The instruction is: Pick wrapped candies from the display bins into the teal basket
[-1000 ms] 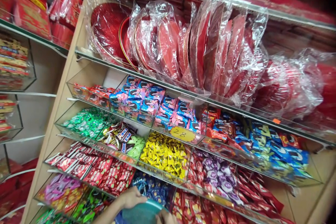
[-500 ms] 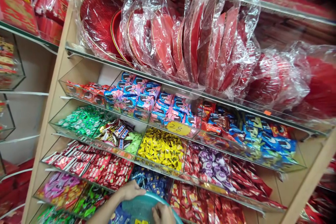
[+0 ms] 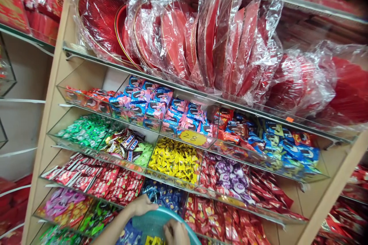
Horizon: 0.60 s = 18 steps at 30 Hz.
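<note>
In the head view, a teal plastic basin (image 3: 151, 220) sits at the bottom edge, in front of the lower candy shelves and partly cut off by the frame. The left hand (image 3: 143, 204) grips its rim on the far left side, forearm slanting in from below. The right hand (image 3: 176, 231) is over the inside of the basin, near the right wall, fingers curled inward; whether they pinch a wrapper or are bare I cannot tell. In the basin lie blue-wrapped candies (image 3: 129, 235), close by the left forearm, and a few yellow-wrapped candies (image 3: 153, 240) beside them.

The step in hand looks like handling candies in the basin, one hand holding and the other working. To do it well, keep the left grip firm and the basin level, since its support underneath is out of frame and a tilt could spill loose wrappers. The right hand should work low, inside the rim, and let candies go gently rather than toss them. Mind the dark blue candies (image 3: 166, 195) in the bin just behind the rim and the red-wrapped candies (image 3: 204, 214) to its right: a knock against that shelf could mix the stock.
</note>
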### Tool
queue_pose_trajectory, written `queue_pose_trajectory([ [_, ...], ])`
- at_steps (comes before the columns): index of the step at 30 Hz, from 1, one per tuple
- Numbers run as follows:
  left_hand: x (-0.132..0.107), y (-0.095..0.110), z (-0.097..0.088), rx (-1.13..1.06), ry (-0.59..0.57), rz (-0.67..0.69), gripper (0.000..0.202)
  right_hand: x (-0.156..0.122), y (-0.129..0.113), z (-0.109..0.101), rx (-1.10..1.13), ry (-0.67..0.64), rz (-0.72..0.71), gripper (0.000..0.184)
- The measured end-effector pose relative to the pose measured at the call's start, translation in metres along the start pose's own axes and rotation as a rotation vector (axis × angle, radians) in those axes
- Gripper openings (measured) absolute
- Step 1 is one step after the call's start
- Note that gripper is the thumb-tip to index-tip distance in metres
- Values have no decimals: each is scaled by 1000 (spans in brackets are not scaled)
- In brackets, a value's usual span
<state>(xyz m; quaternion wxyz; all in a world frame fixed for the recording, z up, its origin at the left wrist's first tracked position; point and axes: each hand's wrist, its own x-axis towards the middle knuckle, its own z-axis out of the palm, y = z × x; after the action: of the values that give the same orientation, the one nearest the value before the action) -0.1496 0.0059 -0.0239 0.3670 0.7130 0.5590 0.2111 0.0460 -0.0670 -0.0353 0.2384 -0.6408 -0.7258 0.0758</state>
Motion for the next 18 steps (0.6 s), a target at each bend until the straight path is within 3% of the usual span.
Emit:
queue_pose_trajectory([
  [11,1,1,1,25,-17,-25,61,-2,-1,5,-6,-72,-65,19],
  [18,1,-1,1,-19,-21,-34,60,-11,-14,-16,38,-102,-69,20],
])
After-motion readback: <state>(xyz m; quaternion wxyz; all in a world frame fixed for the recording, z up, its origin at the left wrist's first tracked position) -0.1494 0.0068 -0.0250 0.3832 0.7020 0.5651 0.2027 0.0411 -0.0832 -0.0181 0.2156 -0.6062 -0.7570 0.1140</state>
